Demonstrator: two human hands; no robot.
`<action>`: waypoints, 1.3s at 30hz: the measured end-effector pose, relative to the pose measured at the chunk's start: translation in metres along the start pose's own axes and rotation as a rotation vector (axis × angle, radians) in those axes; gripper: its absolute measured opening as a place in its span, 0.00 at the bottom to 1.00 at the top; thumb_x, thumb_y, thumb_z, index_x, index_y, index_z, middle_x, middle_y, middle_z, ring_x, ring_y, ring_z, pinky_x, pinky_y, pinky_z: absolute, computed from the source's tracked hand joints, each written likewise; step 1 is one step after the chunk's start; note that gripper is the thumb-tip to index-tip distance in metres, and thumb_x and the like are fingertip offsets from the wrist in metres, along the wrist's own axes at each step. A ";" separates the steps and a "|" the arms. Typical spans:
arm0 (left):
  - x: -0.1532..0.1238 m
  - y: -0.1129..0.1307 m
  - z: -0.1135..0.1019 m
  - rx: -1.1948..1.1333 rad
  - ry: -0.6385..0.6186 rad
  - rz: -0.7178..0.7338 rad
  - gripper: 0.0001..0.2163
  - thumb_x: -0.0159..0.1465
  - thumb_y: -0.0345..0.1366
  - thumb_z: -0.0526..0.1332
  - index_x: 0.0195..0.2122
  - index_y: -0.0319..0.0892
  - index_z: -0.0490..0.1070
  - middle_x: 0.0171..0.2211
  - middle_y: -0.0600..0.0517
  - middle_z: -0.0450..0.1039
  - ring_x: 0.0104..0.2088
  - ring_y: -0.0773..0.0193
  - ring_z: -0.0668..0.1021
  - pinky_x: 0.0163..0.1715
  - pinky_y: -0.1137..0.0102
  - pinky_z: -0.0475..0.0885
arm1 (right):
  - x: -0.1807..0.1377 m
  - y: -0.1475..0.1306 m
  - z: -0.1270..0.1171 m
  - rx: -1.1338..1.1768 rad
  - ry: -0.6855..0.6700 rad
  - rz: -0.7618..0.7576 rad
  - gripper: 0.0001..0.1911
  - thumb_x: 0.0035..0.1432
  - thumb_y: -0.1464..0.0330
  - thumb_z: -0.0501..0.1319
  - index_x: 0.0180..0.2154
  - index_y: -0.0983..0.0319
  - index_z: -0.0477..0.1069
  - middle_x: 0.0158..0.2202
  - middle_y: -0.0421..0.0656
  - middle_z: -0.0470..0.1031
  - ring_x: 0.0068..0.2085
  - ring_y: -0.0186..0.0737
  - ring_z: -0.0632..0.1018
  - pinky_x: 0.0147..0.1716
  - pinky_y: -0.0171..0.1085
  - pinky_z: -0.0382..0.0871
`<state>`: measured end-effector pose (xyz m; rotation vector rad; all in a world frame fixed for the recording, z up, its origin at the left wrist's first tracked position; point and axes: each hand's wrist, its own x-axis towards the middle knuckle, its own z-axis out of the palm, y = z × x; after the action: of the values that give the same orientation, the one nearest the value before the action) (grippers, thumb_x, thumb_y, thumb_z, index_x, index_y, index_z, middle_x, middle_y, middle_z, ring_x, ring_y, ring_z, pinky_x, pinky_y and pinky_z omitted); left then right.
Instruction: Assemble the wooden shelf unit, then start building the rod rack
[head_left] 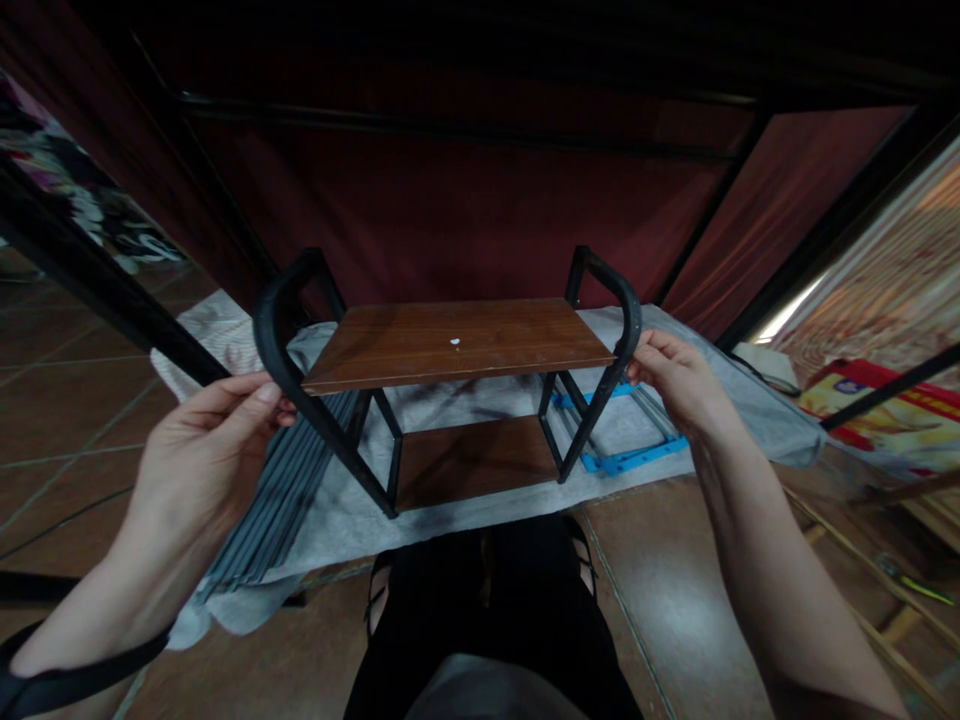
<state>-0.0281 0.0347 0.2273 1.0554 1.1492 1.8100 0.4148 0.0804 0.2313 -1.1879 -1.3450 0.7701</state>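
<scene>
A small two-tier shelf (457, 345) with brown wood-grain boards and a black tube frame stands in front of my legs. A small white speck lies on its upper board; the lower board (472, 462) sits close to the cloth. My left hand (217, 435) is closed, thumb and fingers pinched at the curved tube of the left side frame (274, 340). At the opposite side, my right hand (679, 375) has its fingers curled against the right side frame (628, 310). Some fingertips are hidden behind the tubes.
Under the shelf is a pale cloth (457, 400) on brown tiles. A bundle of grey tubes (281, 510) lies left, a blue-and-grey frame (637, 455) right. Black bars and a dark red panel (465, 210) rise behind. A red-and-yellow box (877, 415) is far right.
</scene>
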 end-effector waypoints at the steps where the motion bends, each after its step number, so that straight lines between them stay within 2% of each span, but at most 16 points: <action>1: 0.000 0.000 0.001 0.003 0.001 0.010 0.07 0.54 0.28 0.71 0.35 0.38 0.79 0.30 0.53 0.76 0.29 0.70 0.75 0.30 0.78 0.73 | -0.001 0.000 0.000 0.008 0.004 0.001 0.17 0.52 0.53 0.68 0.27 0.58 0.70 0.22 0.38 0.67 0.25 0.33 0.68 0.24 0.33 0.65; 5: 0.005 0.002 0.003 0.018 0.012 0.014 0.07 0.55 0.31 0.71 0.35 0.38 0.79 0.31 0.52 0.77 0.29 0.70 0.75 0.28 0.77 0.73 | -0.008 0.000 -0.002 0.042 0.020 0.015 0.14 0.52 0.55 0.69 0.29 0.58 0.72 0.25 0.38 0.70 0.26 0.32 0.69 0.25 0.32 0.66; 9: 0.008 0.002 0.005 0.013 0.033 0.001 0.08 0.53 0.30 0.72 0.34 0.37 0.79 0.31 0.52 0.76 0.29 0.70 0.75 0.28 0.77 0.72 | -0.015 0.000 -0.004 0.036 0.008 0.022 0.13 0.53 0.56 0.68 0.30 0.58 0.73 0.27 0.38 0.71 0.26 0.32 0.69 0.25 0.32 0.66; 19: 0.002 -0.010 -0.006 0.025 -0.002 0.033 0.10 0.54 0.30 0.72 0.38 0.39 0.80 0.33 0.52 0.78 0.29 0.70 0.77 0.29 0.77 0.73 | -0.001 0.000 -0.002 0.036 -0.016 0.010 0.15 0.54 0.58 0.68 0.25 0.59 0.69 0.21 0.37 0.67 0.24 0.31 0.67 0.24 0.31 0.63; 29: 0.004 0.002 0.008 0.033 0.007 0.047 0.05 0.57 0.30 0.69 0.35 0.38 0.80 0.31 0.52 0.76 0.28 0.71 0.75 0.28 0.78 0.72 | -0.015 0.001 -0.007 0.037 0.006 0.042 0.13 0.56 0.57 0.67 0.29 0.59 0.72 0.27 0.38 0.71 0.26 0.31 0.69 0.25 0.31 0.65; 39: -0.001 -0.009 -0.001 0.013 0.005 0.013 0.09 0.54 0.28 0.71 0.37 0.40 0.81 0.32 0.53 0.78 0.28 0.71 0.76 0.30 0.78 0.74 | -0.005 0.003 -0.008 0.030 -0.020 0.033 0.12 0.55 0.60 0.67 0.27 0.59 0.71 0.24 0.37 0.69 0.25 0.31 0.68 0.25 0.31 0.64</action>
<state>-0.0266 0.0363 0.2181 1.0689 1.1611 1.8189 0.4220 0.0753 0.2283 -1.1844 -1.3286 0.8252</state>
